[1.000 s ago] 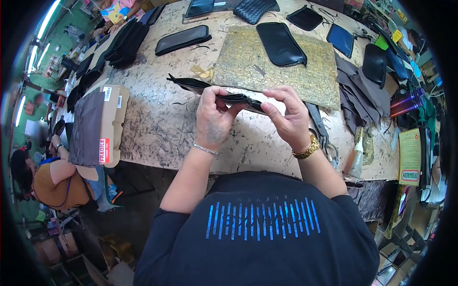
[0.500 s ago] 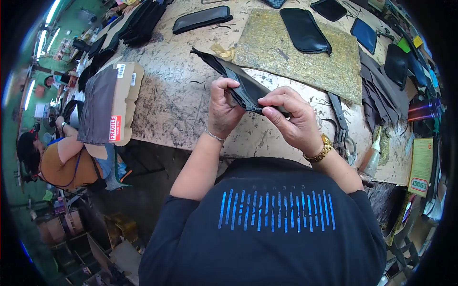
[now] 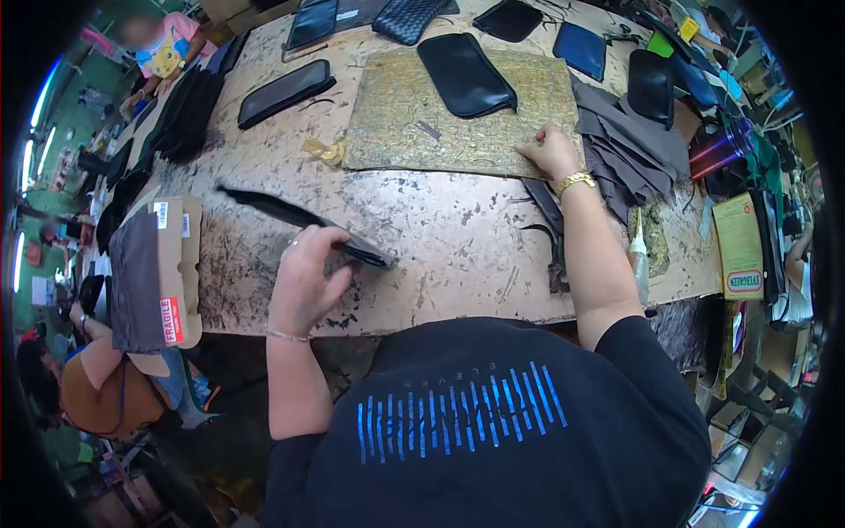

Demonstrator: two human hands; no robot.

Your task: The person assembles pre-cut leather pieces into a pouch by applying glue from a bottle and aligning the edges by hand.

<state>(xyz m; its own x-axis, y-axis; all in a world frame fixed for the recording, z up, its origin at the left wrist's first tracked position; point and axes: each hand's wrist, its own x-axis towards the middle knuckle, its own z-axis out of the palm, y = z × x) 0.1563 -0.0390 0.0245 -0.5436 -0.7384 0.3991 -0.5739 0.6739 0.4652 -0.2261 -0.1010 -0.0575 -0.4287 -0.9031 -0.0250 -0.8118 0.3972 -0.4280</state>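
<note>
My left hand (image 3: 304, 273) grips one end of a thin black leather pouch (image 3: 280, 211), seen nearly edge-on above the table. The thumb and fingers close around its near end. On the right, my right hand (image 3: 554, 157) rests at the near right corner of a worn yellowish board (image 3: 458, 145), with curled fingers. Whether anything small is in those fingers is hidden. Another black pouch (image 3: 466, 75) lies flat on the board. Just below my right hand is a dark, narrow shape (image 3: 547, 211), partly hidden by the forearm.
Brown leather pieces (image 3: 629, 145) lie right of the board. Several pouches, one grey-black (image 3: 286, 92), are spread across the table (image 3: 440, 229). A glue bottle (image 3: 639, 264) stands beside my right forearm. A cardboard piece (image 3: 180, 264) is at left. People sit around.
My hands have parted: the right let go of the pouch and moved up to the board's corner. My left hand carries the pouch leftward and lower. The view has shifted.
</note>
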